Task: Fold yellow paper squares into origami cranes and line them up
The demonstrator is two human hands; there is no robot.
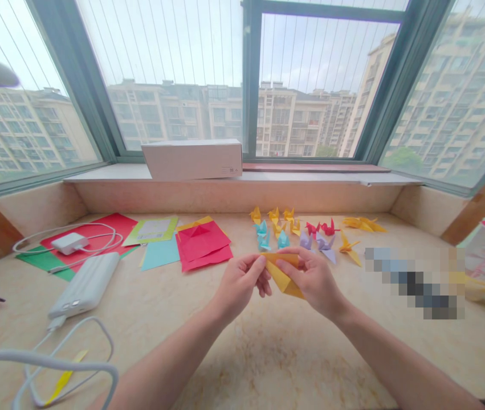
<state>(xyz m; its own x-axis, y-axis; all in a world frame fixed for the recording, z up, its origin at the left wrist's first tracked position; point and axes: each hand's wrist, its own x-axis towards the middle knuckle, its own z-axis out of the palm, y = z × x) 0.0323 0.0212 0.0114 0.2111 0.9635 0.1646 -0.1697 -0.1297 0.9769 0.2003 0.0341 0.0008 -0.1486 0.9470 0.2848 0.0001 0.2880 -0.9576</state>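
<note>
Between my two hands is a folded piece of yellow origami paper (284, 278), held above the stone counter. My left hand (245, 274) pinches its left corner between thumb and fingers. On the other side, my right hand (313, 276) grips the right part, its thumb lying across the front. Just beyond the hands stand several small folded paper cranes: yellow ones (273, 214), blue ones (261, 229), red ones (328, 227) and purple ones (325, 245). A single yellow crane (349, 248) lies to the right of my right hand.
Left of the hands lie red paper sheets (204, 245), a light blue sheet (161, 254) and a green sheet (39, 263). A white power bank (85, 285) with a cable (107, 336) and a charger plug (69, 243) are further left. A white box (191, 159) sits on the windowsill.
</note>
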